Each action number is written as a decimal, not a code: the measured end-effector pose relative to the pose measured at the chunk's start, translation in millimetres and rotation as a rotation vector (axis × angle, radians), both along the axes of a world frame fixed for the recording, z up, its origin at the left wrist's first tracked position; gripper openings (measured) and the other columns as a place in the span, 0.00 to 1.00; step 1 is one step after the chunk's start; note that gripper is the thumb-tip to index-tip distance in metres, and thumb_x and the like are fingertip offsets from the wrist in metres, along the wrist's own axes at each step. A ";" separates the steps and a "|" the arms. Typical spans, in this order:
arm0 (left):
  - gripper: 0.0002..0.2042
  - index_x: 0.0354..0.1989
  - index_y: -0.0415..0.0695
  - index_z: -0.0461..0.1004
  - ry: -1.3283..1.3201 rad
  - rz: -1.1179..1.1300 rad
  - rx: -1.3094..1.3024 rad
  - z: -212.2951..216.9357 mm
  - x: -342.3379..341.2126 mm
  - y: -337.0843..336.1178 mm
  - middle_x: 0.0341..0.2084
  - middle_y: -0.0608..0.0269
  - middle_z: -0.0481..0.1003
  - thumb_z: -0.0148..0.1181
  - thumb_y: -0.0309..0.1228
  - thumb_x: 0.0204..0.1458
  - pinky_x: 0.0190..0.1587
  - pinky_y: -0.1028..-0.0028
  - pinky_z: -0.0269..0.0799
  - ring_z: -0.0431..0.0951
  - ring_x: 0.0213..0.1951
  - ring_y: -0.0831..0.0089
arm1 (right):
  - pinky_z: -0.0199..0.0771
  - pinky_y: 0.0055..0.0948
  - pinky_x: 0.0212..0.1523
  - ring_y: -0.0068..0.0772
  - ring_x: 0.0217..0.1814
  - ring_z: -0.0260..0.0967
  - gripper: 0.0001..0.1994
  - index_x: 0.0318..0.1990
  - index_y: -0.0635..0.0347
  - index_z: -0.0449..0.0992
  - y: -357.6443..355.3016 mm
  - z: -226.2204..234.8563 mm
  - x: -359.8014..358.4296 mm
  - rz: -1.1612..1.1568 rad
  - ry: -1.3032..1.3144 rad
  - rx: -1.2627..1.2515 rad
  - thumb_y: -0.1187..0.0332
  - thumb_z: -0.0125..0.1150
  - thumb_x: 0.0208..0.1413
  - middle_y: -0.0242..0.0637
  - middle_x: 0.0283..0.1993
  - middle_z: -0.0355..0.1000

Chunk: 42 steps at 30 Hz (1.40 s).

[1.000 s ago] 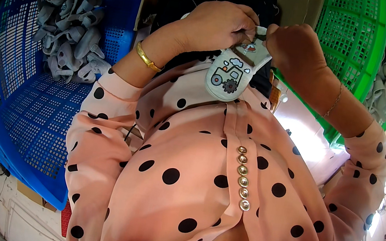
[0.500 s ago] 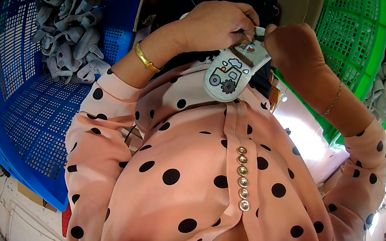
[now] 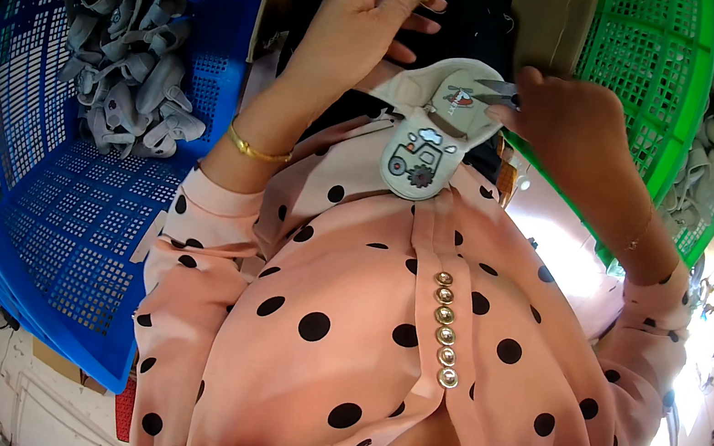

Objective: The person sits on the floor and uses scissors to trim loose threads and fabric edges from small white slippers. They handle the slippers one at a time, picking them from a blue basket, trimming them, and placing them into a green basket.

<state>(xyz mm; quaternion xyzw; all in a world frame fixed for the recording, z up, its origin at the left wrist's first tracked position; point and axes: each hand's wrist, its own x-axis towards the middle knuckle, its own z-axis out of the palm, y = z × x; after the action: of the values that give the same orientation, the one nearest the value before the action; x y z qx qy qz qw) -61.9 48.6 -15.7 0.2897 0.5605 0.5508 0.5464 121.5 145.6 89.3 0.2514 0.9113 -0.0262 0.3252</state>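
A small pale child's shoe (image 3: 423, 154) rests on my lap, its toe with a tractor picture toward my body. The insole (image 3: 455, 108), with a small printed picture, shows through its opening. My right hand (image 3: 571, 117) is closed round a pair of metal thread snips (image 3: 494, 90). Their pointed blades are apart and reach over the shoe's opening. My left hand (image 3: 363, 26) is lifted beyond the shoe, away from it. Thumb and forefinger are pinched together there; anything between them is too small to make out.
On the left, a blue plastic crate (image 3: 66, 221) holds a heap of grey shoes (image 3: 138, 52). A green crate (image 3: 647, 73) stands on the right, with more pale shoes (image 3: 706, 174) beyond it. Dark cloth (image 3: 306, 8) with loose thread ends covers my lap.
My left hand has let go of the shoe and moved up and left. My right hand has shifted slightly right and down, and the snips now show. The shoe's opening is uncovered.
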 end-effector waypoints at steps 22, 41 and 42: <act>0.22 0.59 0.38 0.58 0.592 0.092 -0.030 29.1 30.8 -36.3 0.25 0.45 0.77 0.52 0.24 0.55 0.31 0.62 0.75 0.80 0.28 0.49 | 0.72 0.25 0.27 0.29 0.23 0.72 0.15 0.42 0.58 0.73 -35.3 -56.4 29.2 -0.661 1.059 -0.265 0.70 0.69 0.47 0.34 0.25 0.73; 0.09 0.39 0.40 0.81 0.437 -0.225 0.078 42.6 23.9 -56.3 0.25 0.62 0.78 0.62 0.31 0.54 0.32 0.77 0.70 0.75 0.29 0.75 | 0.63 0.22 0.26 0.16 0.25 0.54 0.08 0.37 0.68 0.73 -35.3 -49.6 28.1 -0.525 0.824 -0.761 0.70 0.58 0.61 0.36 0.22 0.63; 0.09 0.39 0.38 0.81 0.278 -0.248 -0.013 44.7 23.2 -59.1 0.25 0.62 0.78 0.62 0.31 0.54 0.32 0.78 0.70 0.75 0.28 0.77 | 0.63 0.22 0.26 0.16 0.26 0.54 0.08 0.37 0.68 0.73 -38.2 -49.8 29.0 -0.556 0.809 -0.818 0.70 0.58 0.61 0.36 0.22 0.63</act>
<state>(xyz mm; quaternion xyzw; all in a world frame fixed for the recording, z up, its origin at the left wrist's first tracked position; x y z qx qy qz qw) -38.7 -10.5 29.0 0.4263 0.5942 0.4304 0.5291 150.5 107.4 39.5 0.3041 0.7792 -0.5481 0.0061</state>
